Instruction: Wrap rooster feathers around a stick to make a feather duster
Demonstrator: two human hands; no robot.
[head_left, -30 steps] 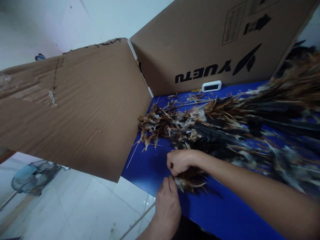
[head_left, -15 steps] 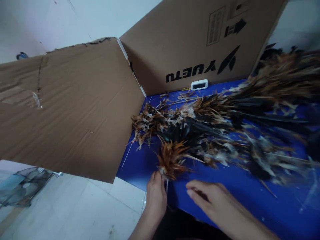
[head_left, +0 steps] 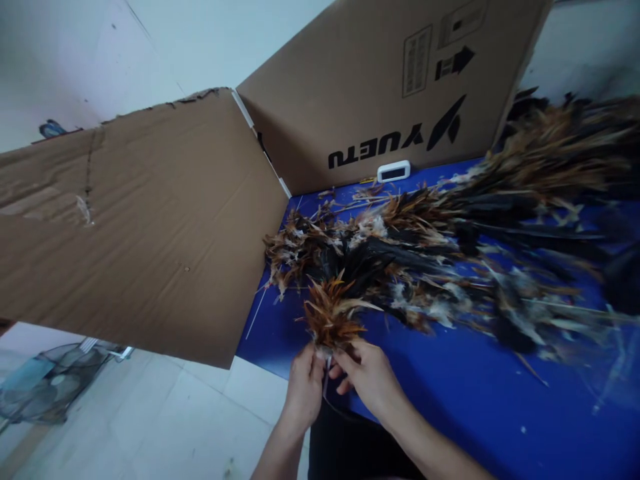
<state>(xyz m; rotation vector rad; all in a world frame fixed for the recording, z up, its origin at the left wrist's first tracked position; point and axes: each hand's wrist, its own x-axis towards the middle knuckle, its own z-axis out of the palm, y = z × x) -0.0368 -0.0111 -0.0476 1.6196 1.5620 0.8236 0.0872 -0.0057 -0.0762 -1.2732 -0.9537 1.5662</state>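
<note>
Left hand (head_left: 305, 383) and right hand (head_left: 367, 373) both pinch the tuft (head_left: 330, 317) at its base, 6 o'clock of the pile (head_left: 425, 253). Light, soft, fragile: grip the quills.

Fluffy feathers (head_left: 333, 313), matt cardboard (head_left: 150, 227) (creased), smooth blue tabletop (head_left: 450, 393).

A blue table (head_left: 450, 400) carries a heap of feathers (head_left: 425, 253), a small white device (head_left: 393, 171) and upright cardboard sheets (head_left: 370, 87).
</note>
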